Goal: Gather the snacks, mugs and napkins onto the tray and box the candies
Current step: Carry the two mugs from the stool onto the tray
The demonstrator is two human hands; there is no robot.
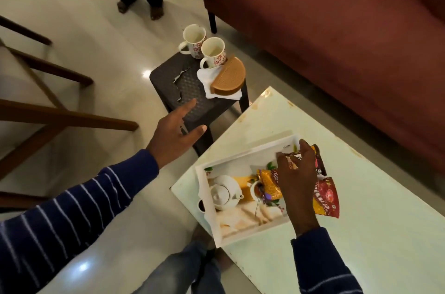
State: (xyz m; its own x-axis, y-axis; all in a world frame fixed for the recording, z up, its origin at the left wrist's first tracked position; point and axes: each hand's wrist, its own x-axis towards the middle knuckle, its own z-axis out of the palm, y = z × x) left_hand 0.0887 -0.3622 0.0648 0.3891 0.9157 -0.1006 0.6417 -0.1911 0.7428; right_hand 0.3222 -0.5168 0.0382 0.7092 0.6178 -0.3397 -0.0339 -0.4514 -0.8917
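Right hand: fingers curled down onto the snack packets at the far side of the tray; whether it grips or only presses them is hard to tell.
Packets: light, crinkly, slippery foil; best pinched by a sealed edge.
Left hand: open, fingers spread, reaching out over the dark stool.
Napkins: just beyond its fingertips, soft, pinned under a brown semicircular holder.
Mugs: farthest, two ceramic, breakable; take by the handles.
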